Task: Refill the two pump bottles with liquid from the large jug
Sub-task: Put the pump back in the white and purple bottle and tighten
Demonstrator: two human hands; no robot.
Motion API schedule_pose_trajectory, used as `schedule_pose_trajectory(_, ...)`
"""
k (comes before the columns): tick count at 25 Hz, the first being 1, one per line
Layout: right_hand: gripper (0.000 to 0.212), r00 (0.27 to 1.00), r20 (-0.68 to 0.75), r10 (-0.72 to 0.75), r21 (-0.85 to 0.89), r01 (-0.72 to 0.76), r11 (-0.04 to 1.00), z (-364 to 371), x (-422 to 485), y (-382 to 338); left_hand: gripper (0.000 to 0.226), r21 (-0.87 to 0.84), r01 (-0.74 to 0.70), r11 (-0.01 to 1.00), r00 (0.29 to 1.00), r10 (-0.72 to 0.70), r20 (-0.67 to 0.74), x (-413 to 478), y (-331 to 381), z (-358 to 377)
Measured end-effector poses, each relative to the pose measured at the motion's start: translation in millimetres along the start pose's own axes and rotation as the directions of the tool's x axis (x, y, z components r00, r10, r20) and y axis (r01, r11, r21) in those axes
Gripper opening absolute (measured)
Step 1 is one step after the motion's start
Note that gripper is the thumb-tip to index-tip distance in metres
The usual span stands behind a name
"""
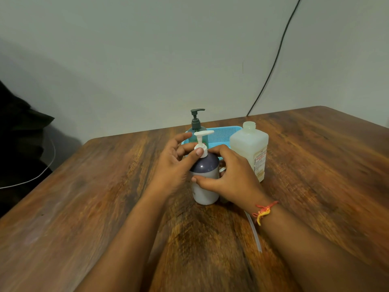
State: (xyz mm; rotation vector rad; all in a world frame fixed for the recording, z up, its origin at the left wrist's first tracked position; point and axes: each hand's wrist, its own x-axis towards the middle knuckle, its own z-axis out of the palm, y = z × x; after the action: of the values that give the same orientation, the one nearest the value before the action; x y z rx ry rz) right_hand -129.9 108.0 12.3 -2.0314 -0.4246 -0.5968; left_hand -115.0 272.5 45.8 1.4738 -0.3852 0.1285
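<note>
A white pump bottle (205,190) with a dark purple shoulder and a white pump head stands upright on the wooden table (105,207). My left hand (174,163) pinches the white collar of its pump with thumb and fingers. My right hand (229,175) grips the bottle's body from the right. Behind it a teal pump bottle (194,126) with a dark grey pump stands in a blue basket (227,133). The large translucent jug (250,144) stands uncapped to the right, holding pale liquid.
A thin clear tube (255,234) lies on the table under my right wrist. A black cable (271,66) runs down the wall behind the table. A dark object and a white cord (42,171) sit off the table's left edge.
</note>
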Motion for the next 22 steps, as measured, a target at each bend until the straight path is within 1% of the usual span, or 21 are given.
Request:
schedule_pose_trajectory(5, 0.067, 1.0, 0.007, 0.021, -0.002, -0.021, 1.0, 0.4, 0.2, 0.7, 0.047, 0.004, 0.007, 1.0, 1.0, -0.007, 0.005, -1.0, 0.4, 4.1)
schedule_pose_trajectory(6, 0.067, 1.0, 0.006, 0.022, -0.004, -0.022, 1.0, 0.2, 0.0, 0.9, 0.049, 0.016, -0.005, 1.0, 1.0, 0.005, -0.007, -1.2, -0.6, 5.7)
schedule_pose_trajectory(8, 0.065, 1.0, 0.004, 0.018, -0.01, -0.018, 1.0, 0.0, 0.1, 0.6, 0.061, 0.06, -0.027, 0.998, 0.999, 0.029, -0.028, -1.3, -2.2, 7.9)
schedule_pose_trajectory(10, 0.064, 1.0, 0.004, 0.013, -0.014, -0.013, 1.0, 0.0, 0.1, 0.4, 0.068, 0.056, -0.025, 0.998, 0.998, 0.028, -0.054, -0.4, -3.4, 8.5)
schedule_pose_trajectory(13, 0.066, 1.0, -0.001, 0.011, -0.018, -0.011, 1.0, 0.0, 0.3, 1.2, 0.058, -0.006, 0.01, 1.0, 0.999, -0.01, -0.038, -0.1, -2.2, 9.0)
schedule_pose_trajectory(18, 0.069, 1.0, -0.003, 0.013, -0.032, -0.014, 0.999, -1.0, 0.2, 0.8, 0.047, -0.006, 0.029, 1.0, 0.999, -0.029, 0.045, -1.6, -0.3, 8.6)
schedule_pose_trajectory(20, 0.073, 1.0, 0.0, -0.001, -0.047, 0.001, 0.999, -1.7, -1.5, -0.5, 0.046, 0.019, 0.011, 1.0, 0.998, -0.012, 0.055, -2.5, -1.0, 8.4)
schedule_pose_trajectory(22, 0.082, 0.999, 0.022, -0.024, -0.116, 0.026, 0.993, -4.0, -2.9, -2.7, 0.05, 0.055, -0.002, 0.998, 0.998, -0.001, 0.064, -3.5, -1.9, 4.5)
